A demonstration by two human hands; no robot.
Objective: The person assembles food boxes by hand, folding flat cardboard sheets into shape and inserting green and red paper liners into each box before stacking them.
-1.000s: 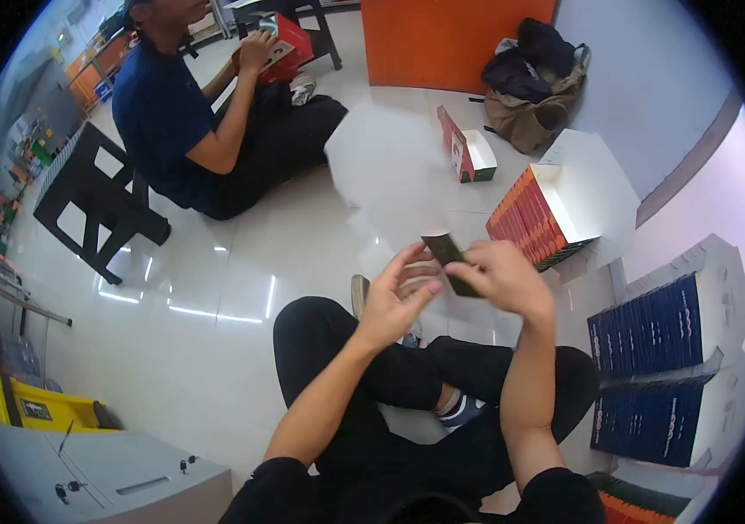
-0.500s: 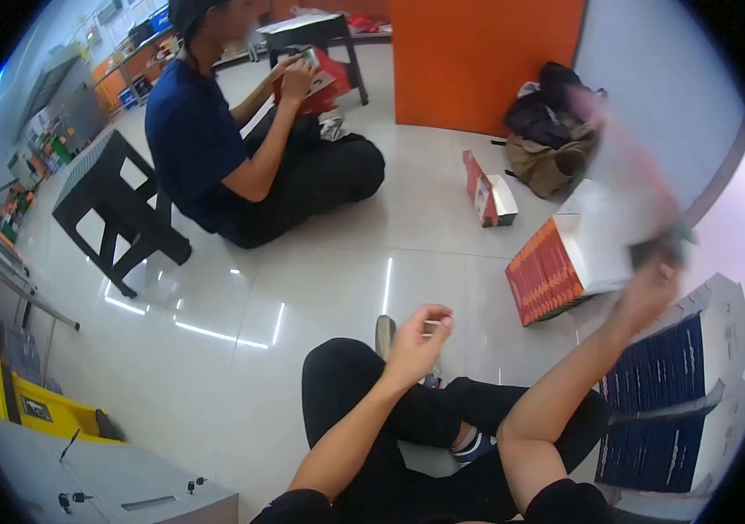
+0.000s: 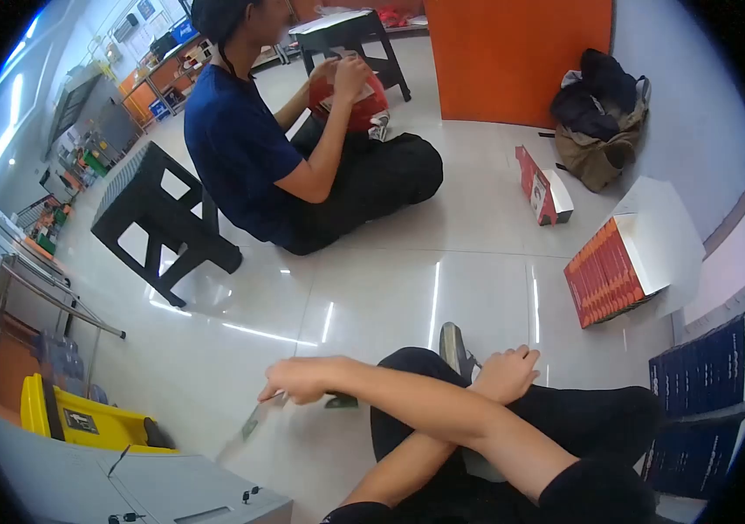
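My right hand (image 3: 298, 381) reaches across to the left over my other arm, low above the floor. Its closed fingers pinch a thin, pale piece with a green patch (image 3: 252, 426), too blurred to name. A small dark green object (image 3: 342, 401) shows beneath that wrist, beside my knee; its kind is unclear. My left hand (image 3: 508, 375) rests over my crossed legs, under the right forearm's line, with fingers loosely bent and apart and nothing visible in them. A shoe (image 3: 453, 348) sticks out just beyond it.
A white carton (image 3: 682, 236) of red packs and a red-and-white box (image 3: 556, 199) stand ahead right. Dark blue packs (image 3: 700, 362) fill trays at right. A co-worker (image 3: 246, 148) sits ahead holding a red item (image 3: 372, 103). Left are a black stool (image 3: 158, 218) and grey cabinet (image 3: 128, 485).
My right hand has swung from above the carton on the right across to the far left. My left hand has lowered toward my legs. The view has turned somewhat left.
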